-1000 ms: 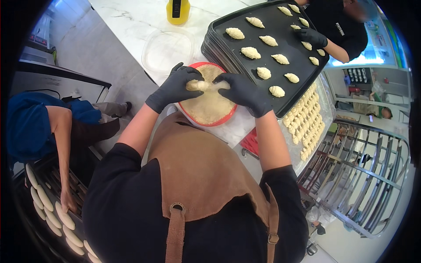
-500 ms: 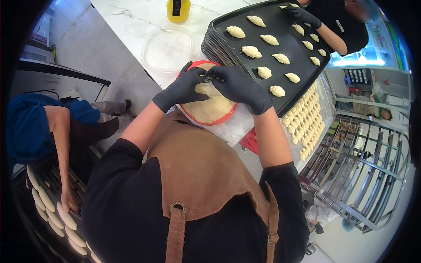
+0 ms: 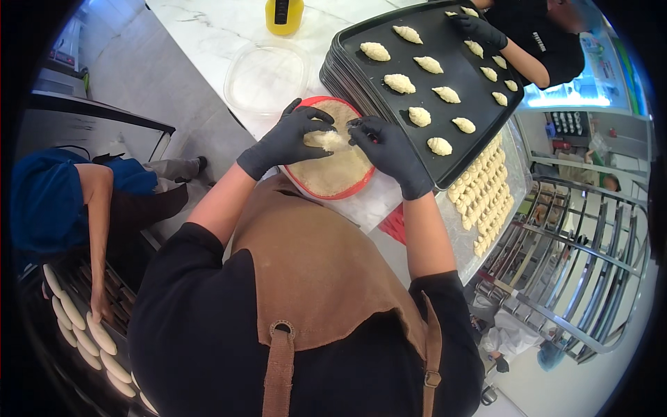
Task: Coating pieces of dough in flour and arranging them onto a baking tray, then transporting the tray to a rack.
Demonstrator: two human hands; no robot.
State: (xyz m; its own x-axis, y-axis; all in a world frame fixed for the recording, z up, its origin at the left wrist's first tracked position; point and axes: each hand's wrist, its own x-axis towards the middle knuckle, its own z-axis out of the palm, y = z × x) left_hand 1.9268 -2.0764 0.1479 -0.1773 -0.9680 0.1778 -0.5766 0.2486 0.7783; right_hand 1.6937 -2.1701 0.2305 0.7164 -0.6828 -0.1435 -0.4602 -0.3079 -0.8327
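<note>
In my black-gloved left hand (image 3: 290, 139) is a small pale piece of dough (image 3: 318, 141), gripped between thumb and fingers over the bowl. Its surface looks dusted, though the fingers cover part of it. My right hand (image 3: 392, 153), also gloved in black, is above the bowl's right side with its fingertips drawn together and pale crumbs on them. Whatever they pinch is too small to make out. Beneath both hands stands a round red bowl (image 3: 361, 186) filled with a pale, grainy crumb topping (image 3: 326, 174).
A stack of black baking trays (image 3: 396, 139) bears spaced coated dough pieces; a co-worker's gloved hand (image 3: 479, 31) reaches over it. Beside it lies a sheet of uncoated rolls (image 3: 486, 187). A clear lid-like container (image 3: 267, 76) and yellow jug (image 3: 283, 17) stand beyond the bowl. Left, another person handles loaves (image 3: 101, 333).
My right hand has drawn away from the left, to the right, uncovering more of the dough piece. The left hand keeps its grip. At lower left the co-worker's arm has shifted slightly.
</note>
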